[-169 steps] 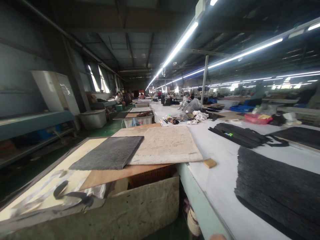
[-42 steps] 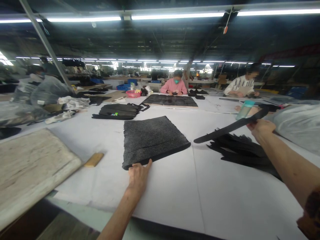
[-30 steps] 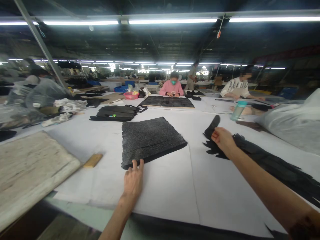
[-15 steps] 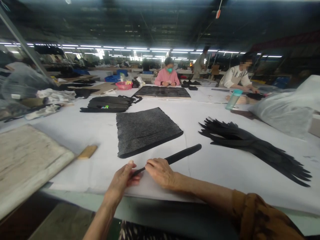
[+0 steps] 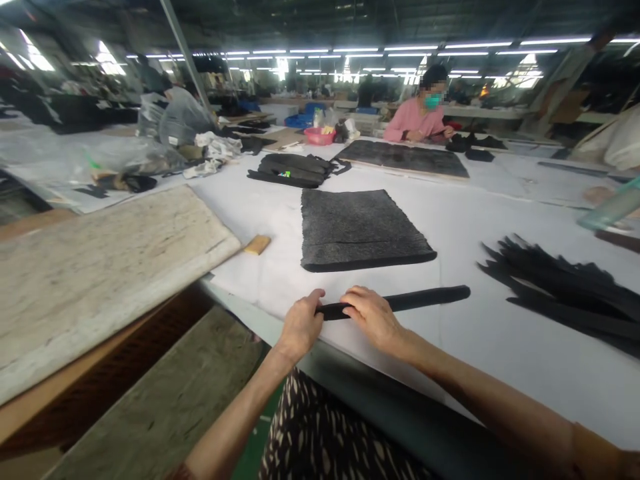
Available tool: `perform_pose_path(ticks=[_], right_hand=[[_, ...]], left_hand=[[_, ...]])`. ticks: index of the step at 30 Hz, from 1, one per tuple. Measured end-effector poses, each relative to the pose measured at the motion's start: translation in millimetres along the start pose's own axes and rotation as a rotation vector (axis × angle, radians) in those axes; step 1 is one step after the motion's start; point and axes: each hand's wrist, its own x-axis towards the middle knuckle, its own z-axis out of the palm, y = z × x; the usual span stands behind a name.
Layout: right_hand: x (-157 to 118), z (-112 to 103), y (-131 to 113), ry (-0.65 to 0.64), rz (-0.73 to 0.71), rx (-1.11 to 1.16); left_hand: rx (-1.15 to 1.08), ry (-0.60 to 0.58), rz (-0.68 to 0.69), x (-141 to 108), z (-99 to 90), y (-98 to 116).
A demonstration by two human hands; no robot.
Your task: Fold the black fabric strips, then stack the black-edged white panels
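Note:
A long black fabric strip lies near the front edge of the white-covered table, its rounded far end pointing right. My left hand grips its left end, thumb on top. Close beside it, my right hand pinches the strip with curled fingers. Just beyond the strip rests a dark grey textured panel with a smooth black band along its near edge. Over to the right is a fanned pile of black strips, cut off by the frame.
At left stands a worn pale board, with a small yellowish block by its corner. Farther back are a black fabric stack, a pink basket and a person in pink. A teal bottle is at right.
My view has turned left, so the table things sit farther right. The strip now lies flatter and more level, with both hands still on it.

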Motion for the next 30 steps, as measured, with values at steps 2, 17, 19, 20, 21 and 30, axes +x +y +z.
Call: perform_pose_path(ticks=[2, 17, 19, 20, 21, 30], right_hand=[[10.8, 2.9, -4.9, -0.050, 0.003, 0.047], [28.1, 20.7, -10.5, -0.115, -0.076, -0.107], [29.0, 19.8, -11.6, -0.136, -0.074, -0.110], [29.4, 19.5, -12.1, -0.150, -0.074, -0.120], [29.7, 19.3, -12.4, -0.161, -0.078, -0.136], [27.8, 26.9, -6.7, -0.129, -0.179, -0.246]], left_hand=[[-0.029, 0.010, 0.004, -2.3, 1.8, -1.8], [0.262, -0.035, 0.141, -4.7, -13.1, -12.6], [0.290, -0.038, 0.167, -4.0, -14.8, -14.7], [0.299, -0.042, 0.179, -3.7, -15.5, -15.5], [0.306, -0.049, 0.190, -3.4, -16.2, -16.0], [0.446, -0.099, 0.199, -2.2, -18.7, -11.1]])
